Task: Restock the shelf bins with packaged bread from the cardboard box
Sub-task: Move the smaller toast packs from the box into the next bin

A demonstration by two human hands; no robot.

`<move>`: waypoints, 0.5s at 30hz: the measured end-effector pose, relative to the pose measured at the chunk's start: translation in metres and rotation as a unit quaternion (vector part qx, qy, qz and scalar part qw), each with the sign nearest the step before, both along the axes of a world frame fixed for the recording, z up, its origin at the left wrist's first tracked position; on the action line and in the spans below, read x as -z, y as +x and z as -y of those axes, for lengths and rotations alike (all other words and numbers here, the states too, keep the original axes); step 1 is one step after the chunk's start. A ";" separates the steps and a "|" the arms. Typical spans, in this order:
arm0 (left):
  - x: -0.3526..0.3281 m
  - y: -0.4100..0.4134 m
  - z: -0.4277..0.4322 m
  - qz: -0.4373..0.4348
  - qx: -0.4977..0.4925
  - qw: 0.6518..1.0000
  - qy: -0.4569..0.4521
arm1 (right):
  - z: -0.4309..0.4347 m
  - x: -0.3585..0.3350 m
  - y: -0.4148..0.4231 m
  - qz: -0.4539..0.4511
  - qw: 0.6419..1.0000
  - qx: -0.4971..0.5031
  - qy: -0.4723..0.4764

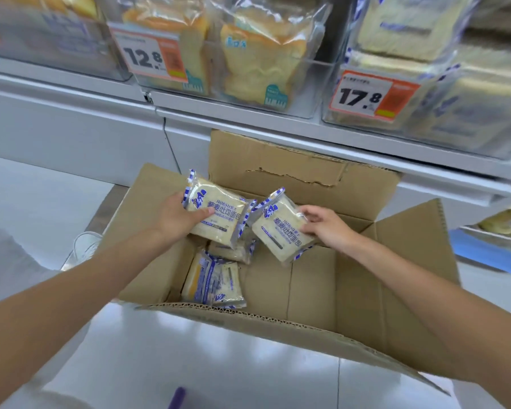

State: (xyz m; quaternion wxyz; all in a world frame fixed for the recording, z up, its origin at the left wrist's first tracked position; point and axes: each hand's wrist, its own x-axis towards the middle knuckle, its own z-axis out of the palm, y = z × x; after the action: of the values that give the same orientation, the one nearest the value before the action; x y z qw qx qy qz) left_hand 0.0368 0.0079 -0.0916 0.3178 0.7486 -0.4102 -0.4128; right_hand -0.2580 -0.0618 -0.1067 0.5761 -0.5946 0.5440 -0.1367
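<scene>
While the open cardboard box (307, 290) sits on the floor below the shelf bins (278, 93), the left hand (177, 216) grips one blue-and-white bread packet (219, 216) and the right hand (328, 225) pinches another (281, 231) above it; more packets (213, 281) lie inside.

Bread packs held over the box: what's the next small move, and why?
Probably lift both to the clear plastic shelf bin tagged 17.8, which seems to hold matching packs. Left grip and right grip each hold one blue-striped bread pack above the brown cardboard box.
</scene>
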 end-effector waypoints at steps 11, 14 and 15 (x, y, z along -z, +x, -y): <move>-0.053 -0.071 0.026 -0.063 0.103 0.992 -0.044 | 0.013 -0.097 -0.034 -0.013 0.992 -0.038 -0.117; -0.070 -0.110 0.023 -0.142 0.144 0.979 -0.027 | 0.009 -0.100 -0.025 0.015 0.990 -0.017 -0.141; -0.074 -0.117 0.023 -0.157 0.138 0.977 -0.030 | 0.008 -0.100 -0.027 0.009 0.987 -0.001 -0.160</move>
State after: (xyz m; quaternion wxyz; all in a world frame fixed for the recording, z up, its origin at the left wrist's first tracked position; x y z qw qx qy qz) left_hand -0.0801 -0.0152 -0.0173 0.3402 0.6005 -0.4667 -0.5530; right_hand -0.2847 -0.0700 -0.0069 0.4787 -0.6782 0.5093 -0.2268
